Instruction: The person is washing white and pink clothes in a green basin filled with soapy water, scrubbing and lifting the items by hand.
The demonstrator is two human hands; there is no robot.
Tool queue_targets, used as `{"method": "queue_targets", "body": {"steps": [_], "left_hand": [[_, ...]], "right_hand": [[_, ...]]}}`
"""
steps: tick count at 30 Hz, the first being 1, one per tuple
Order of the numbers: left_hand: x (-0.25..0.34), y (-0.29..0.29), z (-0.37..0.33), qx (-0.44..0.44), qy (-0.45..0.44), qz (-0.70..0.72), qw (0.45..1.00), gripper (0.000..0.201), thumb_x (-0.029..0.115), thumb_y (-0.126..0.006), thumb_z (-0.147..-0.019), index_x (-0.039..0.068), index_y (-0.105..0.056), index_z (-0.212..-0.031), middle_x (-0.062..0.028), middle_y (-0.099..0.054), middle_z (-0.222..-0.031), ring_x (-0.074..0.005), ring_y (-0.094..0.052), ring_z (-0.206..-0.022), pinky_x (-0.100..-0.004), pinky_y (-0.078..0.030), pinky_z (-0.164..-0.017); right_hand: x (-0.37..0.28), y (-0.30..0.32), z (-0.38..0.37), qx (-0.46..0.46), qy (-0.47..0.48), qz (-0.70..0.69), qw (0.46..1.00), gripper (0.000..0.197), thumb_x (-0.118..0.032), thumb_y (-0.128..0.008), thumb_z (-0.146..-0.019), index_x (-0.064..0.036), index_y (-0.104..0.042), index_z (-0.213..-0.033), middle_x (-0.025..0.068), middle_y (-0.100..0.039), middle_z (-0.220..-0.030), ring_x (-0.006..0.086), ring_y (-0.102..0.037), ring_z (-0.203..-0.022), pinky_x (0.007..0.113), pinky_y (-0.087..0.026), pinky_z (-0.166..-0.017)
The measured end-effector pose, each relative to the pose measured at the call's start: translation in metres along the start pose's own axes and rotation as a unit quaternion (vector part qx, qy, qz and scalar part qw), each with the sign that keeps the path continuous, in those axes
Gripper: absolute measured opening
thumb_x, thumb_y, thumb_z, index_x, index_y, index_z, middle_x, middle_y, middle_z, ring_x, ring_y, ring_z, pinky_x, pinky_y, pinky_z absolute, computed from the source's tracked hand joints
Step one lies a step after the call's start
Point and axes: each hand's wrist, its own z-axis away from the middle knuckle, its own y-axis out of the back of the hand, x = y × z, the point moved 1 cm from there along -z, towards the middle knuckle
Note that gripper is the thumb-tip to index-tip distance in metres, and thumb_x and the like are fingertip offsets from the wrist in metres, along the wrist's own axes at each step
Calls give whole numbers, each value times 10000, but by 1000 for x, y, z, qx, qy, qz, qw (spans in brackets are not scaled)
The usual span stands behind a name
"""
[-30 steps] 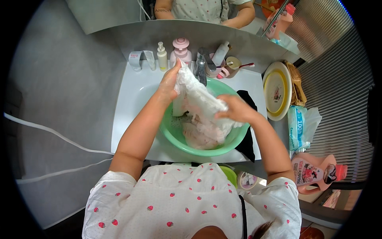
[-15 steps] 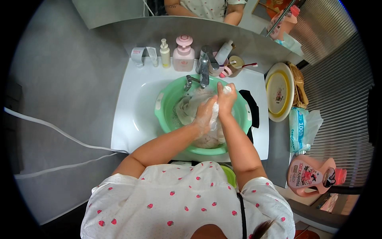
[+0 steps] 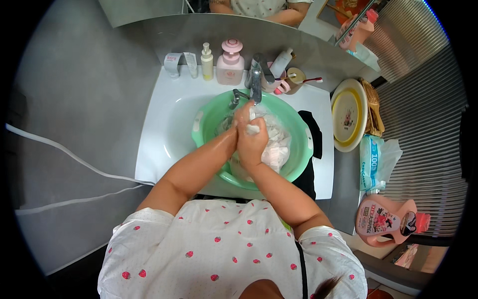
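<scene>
A wet white cloth [image 3: 278, 149] lies bunched in the water of a green basin [image 3: 303, 172], which stands in the white sink. Over the basin's middle my two hands are pressed close together. My right hand [image 3: 252, 144] is closed in a fist, a bit of white cloth poking out at its top. Against it, slightly to the left and farther up, my left hand [image 3: 241, 119] is closed on the cloth too; its fingers are partly hidden. Just beyond my hands is the chrome faucet [image 3: 255, 82].
Behind the sink stand a pink pump bottle [image 3: 230, 67], a small white pump bottle [image 3: 207, 65] and a cup with toothbrushes [image 3: 295, 77]. Black cloth [image 3: 312, 134] drapes over the right rim. Farther right are a folding basin [image 3: 343, 122], a wipes pack [image 3: 373, 162] and a pink jug [image 3: 381, 222].
Both hands have shifted left and come together, the right one from beside the basin's right part. More of the cloth shows on the right side of the basin.
</scene>
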Motion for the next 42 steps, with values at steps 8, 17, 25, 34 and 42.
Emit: {"method": "queue_targets", "body": {"steps": [8, 17, 25, 34, 42], "left_hand": [[8, -9, 26, -202, 17, 28, 979, 256, 305, -469, -794, 66, -520, -870, -17, -541, -766, -121, -524, -692, -269, -433, -607], [43, 8, 14, -77, -142, -20, 987, 343, 344, -459, -805, 53, -445, -986, -56, -506, -904, -143, -495, -815, -293, -415, -730], [-47, 44, -45, -434, -16, 260, 862, 373, 359, -309, -851, 92, -435, -1077, -43, -478, -1029, -153, -451, -944, -333, -370, -832], [-34, -12, 2, -71, 41, 199, 976, 244, 195, -469, -792, 64, -486, -998, -70, -557, -857, -150, -546, -787, -298, -463, -656], [-51, 25, -28, -124, -77, 188, 971, 258, 160, -513, -738, 37, -496, -964, -62, -527, -882, -156, -532, -779, -278, -435, -692]], "right_hand": [[27, 13, -55, -172, -168, -15, 971, 238, -229, -583, -729, -28, -459, -762, 76, -506, -619, 182, -434, -523, 309, -379, -511], [2, 42, -86, -394, -90, 73, 912, 276, -55, -558, -610, -43, -554, -885, 100, -573, -767, 206, -556, -687, 301, -429, -637], [-44, 34, -11, -435, -252, -173, 847, 362, -185, -608, -685, -11, -491, -980, 91, -543, -908, 195, -533, -810, 305, -420, -710], [31, 13, -33, -136, -196, 115, 964, 192, -190, -583, -663, -11, -537, -714, 161, -554, -643, 294, -535, -569, 360, -410, -536], [8, -2, 2, -112, -144, 2, 983, 175, -113, -589, -662, -2, -551, -793, 138, -555, -686, 222, -550, -655, 315, -419, -591]]}}
